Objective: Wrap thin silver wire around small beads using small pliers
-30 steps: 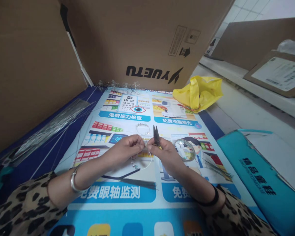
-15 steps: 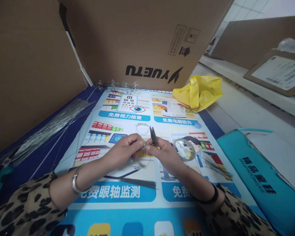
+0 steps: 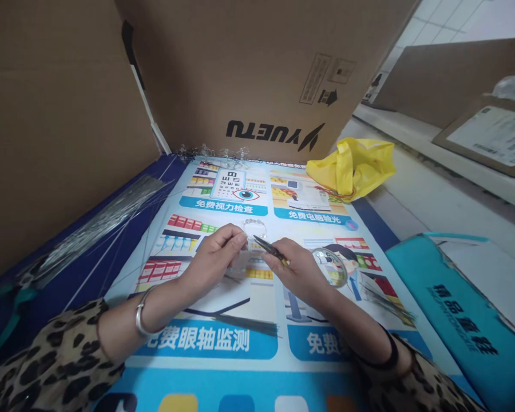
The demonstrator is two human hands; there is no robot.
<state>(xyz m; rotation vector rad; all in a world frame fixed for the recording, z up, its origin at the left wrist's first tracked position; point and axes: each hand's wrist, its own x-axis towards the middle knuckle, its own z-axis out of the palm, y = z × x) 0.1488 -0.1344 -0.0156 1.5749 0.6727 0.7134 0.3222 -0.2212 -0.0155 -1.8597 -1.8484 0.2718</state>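
My left hand (image 3: 221,249) is closed in a pinch on a thin beaded wire loop, which hangs faint and blurred below the fingertips. In my right hand (image 3: 298,266) is a pair of small dark-jawed pliers (image 3: 269,246), its tips pointing left towards the pinching fingers. The jaws look closed, and the handles are mostly covered by my palm. On the printed mat just beyond both hands lies a clear beaded ring (image 3: 254,228). A round clear dish (image 3: 331,266) sits to the right of my right hand.
Bundles of wire lie on the left (image 3: 103,223) and in front (image 3: 249,324). Teal-handled cutters (image 3: 23,294) are at far left. Cardboard walls (image 3: 189,74) stand behind. A yellow bag (image 3: 356,169) and a teal box lid (image 3: 455,315) are on the right.
My right hand has drawn slightly away from the left, and the pliers have swung from pointing up to pointing left. The hanging loop has shifted and blurred. The whole view has moved slightly.
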